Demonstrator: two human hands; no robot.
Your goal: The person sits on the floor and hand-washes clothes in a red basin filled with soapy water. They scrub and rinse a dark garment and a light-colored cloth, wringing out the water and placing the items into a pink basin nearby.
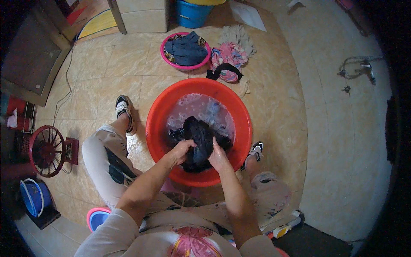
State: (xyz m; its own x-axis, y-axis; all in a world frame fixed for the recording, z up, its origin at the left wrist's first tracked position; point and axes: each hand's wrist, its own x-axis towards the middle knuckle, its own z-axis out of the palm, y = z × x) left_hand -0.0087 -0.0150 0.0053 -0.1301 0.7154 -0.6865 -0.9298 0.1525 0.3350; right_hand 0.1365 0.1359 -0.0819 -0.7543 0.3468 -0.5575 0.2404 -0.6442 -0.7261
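Between my knees stands a large red basin (155,124) with cloudy, sudsy water (188,105) in it. I hold a wet black garment (200,132) over the basin, its lower part down in the water. My left hand (184,150) is closed on the garment's left side, thumb on top. On the right side my right hand (218,155) grips the same cloth, its thumb pointing away from me and its other fingers hidden. More dark cloth lies in the water around it, and a light bluish piece (212,107) shows near the far side.
Beyond the basin are a pink basin (186,67) of dark clothes and a pile of pink and grey clothes (231,53). A blue tub (192,15) stands at the back. To the left are a dark red fan (47,150) and a blue bucket (36,198). A tap (367,70) is at right.
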